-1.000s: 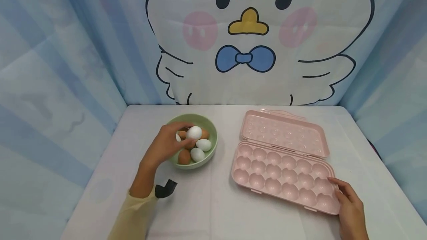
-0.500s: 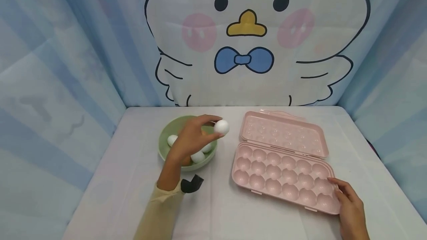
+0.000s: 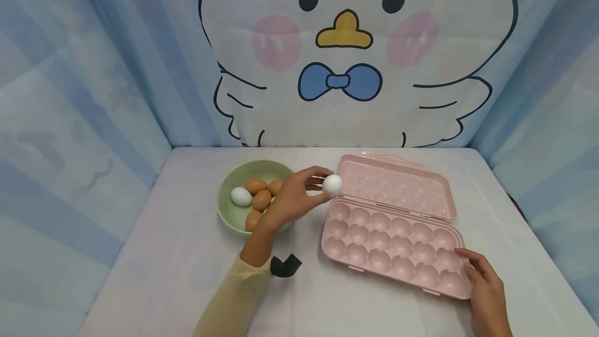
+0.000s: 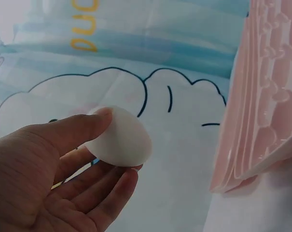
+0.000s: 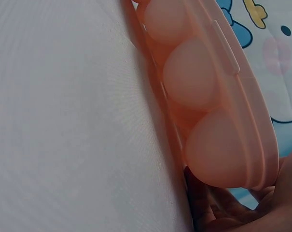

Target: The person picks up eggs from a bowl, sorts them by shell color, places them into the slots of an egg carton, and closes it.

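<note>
Between thumb and fingertips, my left hand [image 3: 299,195] pinches a white egg [image 3: 333,184], held near the left end of a pink plastic egg box. The left wrist view shows this egg [image 4: 124,137] with the thumb on top and fingers beneath. The egg box lies unfolded, its lid [image 3: 395,183] at the back and its cupped tray [image 3: 380,240] in front with bare cups. My right hand [image 3: 486,287] grips the tray's right end; in the right wrist view its fingers [image 5: 228,205] curl about that end. A green bowl [image 3: 224,209] holds brown eggs [image 3: 261,200] and a white egg [image 3: 241,196]; my left arm hides part of it.
A white cloth covers the table [image 3: 140,254]. Behind it hangs a curtain [image 3: 346,118] printed with a cartoon duck, and blue striped curtains [image 3: 70,170] close off both sides. A black strap end [image 3: 286,266] sticks out at the left cuff.
My left hand has lifted the white egg out of the bowl and carried it right, to the egg box's near-left corner. The right hand keeps its grip on the tray.
</note>
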Action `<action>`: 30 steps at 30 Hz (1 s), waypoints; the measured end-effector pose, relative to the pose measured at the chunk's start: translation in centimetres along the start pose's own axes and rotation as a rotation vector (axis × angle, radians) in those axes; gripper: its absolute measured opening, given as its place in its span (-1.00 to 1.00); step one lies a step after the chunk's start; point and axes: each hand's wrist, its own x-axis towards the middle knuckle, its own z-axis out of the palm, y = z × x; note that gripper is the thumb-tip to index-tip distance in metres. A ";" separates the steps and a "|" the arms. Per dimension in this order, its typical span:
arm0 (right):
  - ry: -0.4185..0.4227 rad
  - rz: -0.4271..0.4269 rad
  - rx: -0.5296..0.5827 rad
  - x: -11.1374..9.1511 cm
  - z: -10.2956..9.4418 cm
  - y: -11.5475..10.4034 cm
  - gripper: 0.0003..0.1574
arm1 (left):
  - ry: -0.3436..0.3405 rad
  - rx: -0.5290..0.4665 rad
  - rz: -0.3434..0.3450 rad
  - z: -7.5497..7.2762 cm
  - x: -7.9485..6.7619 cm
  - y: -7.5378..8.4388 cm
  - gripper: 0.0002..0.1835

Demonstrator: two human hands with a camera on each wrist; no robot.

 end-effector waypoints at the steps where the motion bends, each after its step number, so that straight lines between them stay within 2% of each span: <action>1: 0.001 0.001 -0.002 0.0 0.0 0.0 -0.45 | 0.000 -0.014 -0.002 0.3 0.0 -0.1 -0.53; 5: 0.002 0.011 -0.009 -0.1 -0.1 0.0 -0.44 | -0.005 -0.058 0.000 1.8 0.1 -0.8 -0.53; 10: 0.007 0.021 -0.021 -0.2 -0.2 0.1 -0.43 | -0.060 -0.094 -0.021 3.6 0.2 -1.5 -0.52; 18: -0.023 0.016 -0.011 -0.2 0.0 0.1 -0.44 | -0.102 0.016 -0.057 5.2 0.2 -2.5 -0.50; 22: -0.021 0.025 -0.007 -0.4 -0.1 0.2 -0.44 | -0.106 0.025 -0.069 5.8 0.0 -3.1 -0.53; 30: -0.024 0.013 0.005 -0.4 -0.1 -0.3 -0.45 | -0.058 0.133 0.002 6.2 0.3 -4.2 -0.54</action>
